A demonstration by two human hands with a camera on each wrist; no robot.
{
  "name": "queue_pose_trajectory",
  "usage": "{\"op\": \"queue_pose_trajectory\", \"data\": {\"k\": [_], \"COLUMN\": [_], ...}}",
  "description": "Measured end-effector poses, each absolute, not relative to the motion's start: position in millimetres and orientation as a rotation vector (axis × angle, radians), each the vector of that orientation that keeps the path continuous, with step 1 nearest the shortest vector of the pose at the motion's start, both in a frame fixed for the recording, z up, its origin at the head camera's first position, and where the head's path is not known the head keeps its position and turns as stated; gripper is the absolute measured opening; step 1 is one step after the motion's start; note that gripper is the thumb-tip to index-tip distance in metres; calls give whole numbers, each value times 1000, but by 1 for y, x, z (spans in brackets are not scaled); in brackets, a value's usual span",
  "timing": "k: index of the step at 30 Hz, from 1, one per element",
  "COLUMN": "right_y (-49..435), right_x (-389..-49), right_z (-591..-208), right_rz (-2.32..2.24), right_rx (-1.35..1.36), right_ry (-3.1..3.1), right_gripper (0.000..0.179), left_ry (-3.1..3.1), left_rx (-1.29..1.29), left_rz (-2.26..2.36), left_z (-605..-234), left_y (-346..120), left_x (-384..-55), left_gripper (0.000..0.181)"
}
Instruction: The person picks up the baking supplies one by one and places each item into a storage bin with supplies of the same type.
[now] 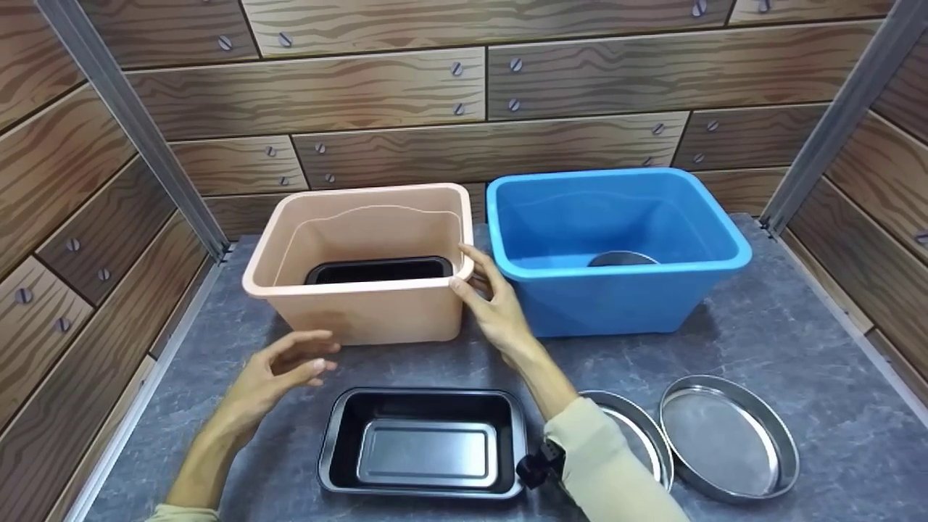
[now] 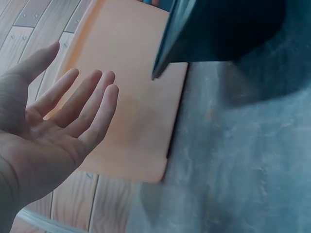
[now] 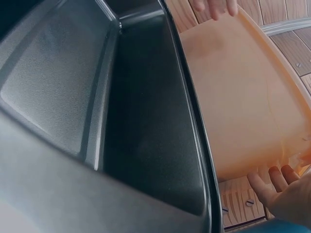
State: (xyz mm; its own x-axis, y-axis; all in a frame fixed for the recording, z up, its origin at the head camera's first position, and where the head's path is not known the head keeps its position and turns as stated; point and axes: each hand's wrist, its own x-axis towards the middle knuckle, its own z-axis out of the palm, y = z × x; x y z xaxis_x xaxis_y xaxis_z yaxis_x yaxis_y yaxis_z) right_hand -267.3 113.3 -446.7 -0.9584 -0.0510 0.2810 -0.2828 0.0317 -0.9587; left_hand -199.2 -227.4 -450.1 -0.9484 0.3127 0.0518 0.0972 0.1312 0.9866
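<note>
My right hand (image 1: 500, 312) touches the front right corner of a peach plastic bin (image 1: 384, 315), thumb at the front rim and index finger along the right side. A dark rectangular loaf pan (image 1: 380, 270) lies inside this bin. My left hand (image 1: 279, 370) hovers in front of the bin's left part, fingers loosely spread and holding nothing; the left wrist view shows the palm (image 2: 53, 141) bare. Another loaf pan (image 1: 428, 453), dark with a silvery base, lies on the table between my forearms. It fills much of the right wrist view.
A blue bin (image 1: 602, 301) stands right of the peach one, with part of a round metal pan (image 1: 622, 258) visible inside. Two round metal pans (image 1: 725, 442) lie at the front right, one partly behind my right sleeve (image 1: 609, 464). Wood-patterned walls (image 1: 391, 87) enclose the grey table.
</note>
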Motion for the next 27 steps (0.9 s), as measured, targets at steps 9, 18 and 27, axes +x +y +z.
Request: {"op": "queue_pose_trajectory", "data": {"k": [9,18,27], "right_y": [112,113,113], "right_x": [-267,-268,-265], "right_z": [-448,-448,-447], "right_rz": [2037,2041,2043], "right_rx": [332,335,317], "right_ry": [-2132,-2125,-2144], "right_gripper": [56,56,56], "left_ry": [2199,2112,2083], "left_rx": [411,410,406], "left_rz": [1900,1897,1890], "left_z": [-467,-483,-496], "left_y": [-237,-245,-251], "left_x": [-188,-179,-169], "left_gripper": [48,52,52]}}
